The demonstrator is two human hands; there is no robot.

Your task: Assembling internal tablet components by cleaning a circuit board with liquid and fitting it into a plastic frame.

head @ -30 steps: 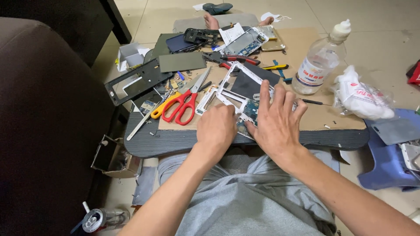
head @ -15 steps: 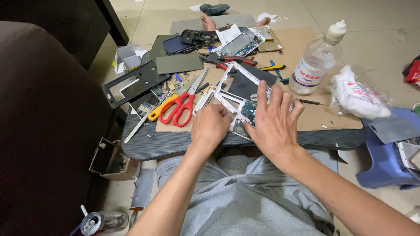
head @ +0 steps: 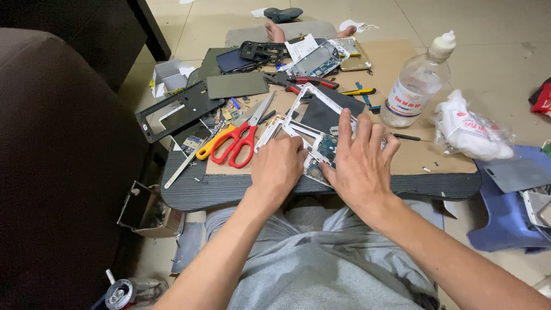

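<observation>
A white phone frame with a green circuit board [head: 321, 148] lies on a brown cardboard sheet [head: 396, 63] atop a dark board across my lap. My left hand [head: 280, 166] is curled at the frame's near left edge, fingertips pressed on it. My right hand [head: 360, 159] lies flat over the frame's right part, fingers spread and pointing away. A dark rectangular panel [head: 326, 115] lies inside a second white frame just beyond my fingers.
Red-and-yellow scissors [head: 235, 140] lie left of my hands. A clear plastic bottle [head: 414, 86] and a white plastic bag [head: 470, 133] are on the right. Phone parts, pliers [head: 304, 81] and a black frame [head: 175, 109] crowd the far side. A blue stool [head: 508, 215] stands right.
Both hands stay on the white frame; the camera view has shifted slightly, and my right fingers have spread a little farther over it.
</observation>
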